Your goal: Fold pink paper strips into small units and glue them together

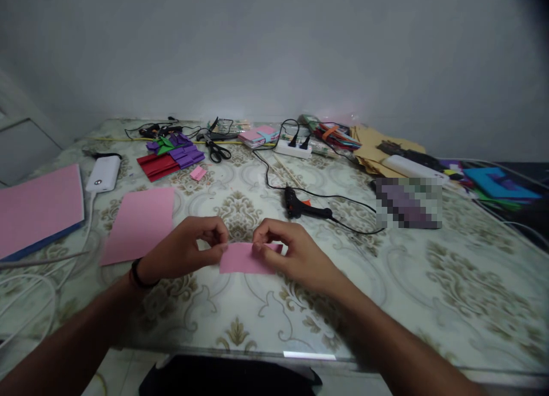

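Observation:
Between my hands, just above the patterned tabletop (pixel 253 316), is a small pink paper piece (pixel 242 260). My left hand (pixel 191 242) pinches its upper left corner between thumb and fingers. On the top edge, toward the right, my right hand (pixel 289 250) grips the same paper with thumb and fingertips. A bit of the paper shows behind the right fingers, and whether it is folded there I cannot tell. Beside my left wrist lies a larger pink sheet (pixel 139 222), flat on the table.
A black glue gun (pixel 304 204) with its cord lies beyond my right hand. Farther back are scissors (pixel 217 150), red folded paper (pixel 158 166), purple strips (pixel 186 150) and a white power strip (pixel 294 149). A white power bank (pixel 104 173) and a pink sheet stack (pixel 40 210) are at left.

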Demonstrator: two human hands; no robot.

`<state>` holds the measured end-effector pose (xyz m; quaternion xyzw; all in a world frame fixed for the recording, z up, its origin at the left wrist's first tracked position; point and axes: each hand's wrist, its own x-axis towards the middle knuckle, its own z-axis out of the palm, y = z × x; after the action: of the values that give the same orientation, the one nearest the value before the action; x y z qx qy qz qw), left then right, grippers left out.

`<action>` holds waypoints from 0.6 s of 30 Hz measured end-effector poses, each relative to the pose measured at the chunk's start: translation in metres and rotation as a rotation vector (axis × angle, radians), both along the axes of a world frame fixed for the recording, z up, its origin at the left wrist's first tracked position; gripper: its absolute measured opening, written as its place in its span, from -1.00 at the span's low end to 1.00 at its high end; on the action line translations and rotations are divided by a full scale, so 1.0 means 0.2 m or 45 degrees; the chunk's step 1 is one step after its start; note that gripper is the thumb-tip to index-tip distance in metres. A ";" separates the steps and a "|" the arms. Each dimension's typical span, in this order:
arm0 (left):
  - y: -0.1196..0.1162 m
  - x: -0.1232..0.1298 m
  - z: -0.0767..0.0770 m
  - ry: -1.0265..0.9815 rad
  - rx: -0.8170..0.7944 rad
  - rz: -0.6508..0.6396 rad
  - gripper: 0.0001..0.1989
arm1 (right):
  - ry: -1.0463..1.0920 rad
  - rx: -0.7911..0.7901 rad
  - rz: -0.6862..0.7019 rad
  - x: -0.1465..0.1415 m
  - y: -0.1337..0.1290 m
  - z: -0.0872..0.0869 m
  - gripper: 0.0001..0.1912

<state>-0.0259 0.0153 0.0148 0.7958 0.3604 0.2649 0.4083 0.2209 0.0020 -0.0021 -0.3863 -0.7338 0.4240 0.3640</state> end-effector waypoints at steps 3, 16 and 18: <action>-0.01 0.03 -0.02 0.027 0.019 0.015 -0.94 | 0.008 0.013 0.007 -0.02 -0.01 0.00 -0.94; -0.06 0.11 -0.08 0.060 0.229 0.016 -0.90 | -0.035 0.060 0.031 -0.07 -0.04 -0.04 -0.89; -0.07 0.11 -0.07 0.033 0.209 0.036 -0.91 | -0.046 0.085 0.026 -0.06 -0.04 -0.03 -0.89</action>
<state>-0.0035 0.0017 0.0015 0.8247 0.3542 0.2889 0.3331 0.2086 -0.0057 -0.0082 -0.3739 -0.7581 0.3959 0.3589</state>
